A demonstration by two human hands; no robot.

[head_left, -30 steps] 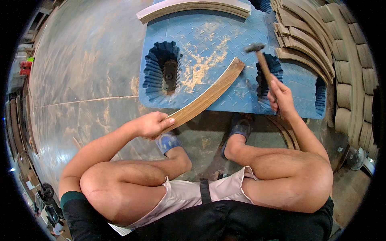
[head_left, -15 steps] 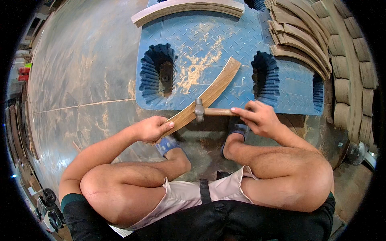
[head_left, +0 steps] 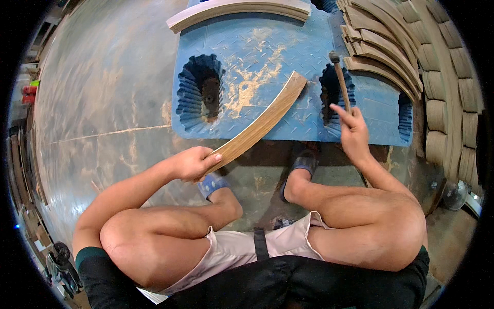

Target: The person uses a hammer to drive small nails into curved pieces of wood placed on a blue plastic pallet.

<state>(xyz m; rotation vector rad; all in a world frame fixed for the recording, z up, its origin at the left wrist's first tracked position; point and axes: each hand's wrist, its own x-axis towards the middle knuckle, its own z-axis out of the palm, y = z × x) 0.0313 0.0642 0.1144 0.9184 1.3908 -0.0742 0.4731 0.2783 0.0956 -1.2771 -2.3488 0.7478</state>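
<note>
My left hand grips the near end of a curved wooden slat. Its far end rests over the blue plastic pallet, which is dusted with sawdust. In my right hand is a hammer, held by the lower part of its wooden handle with the index finger stretched out. The hammer's head points away from me, above the pallet's right-hand hollow and apart from the slat.
A curved stack of slats lies across the pallet's far side. More curved slats are piled at the far right, beside tall stacked wood bundles. Deep ribbed hollows open in the pallet. Bare concrete floor stretches left.
The hammer has lifted off the slat and swung up and to the right, its head now pointing away from me. My left hand and the slat have barely moved.
</note>
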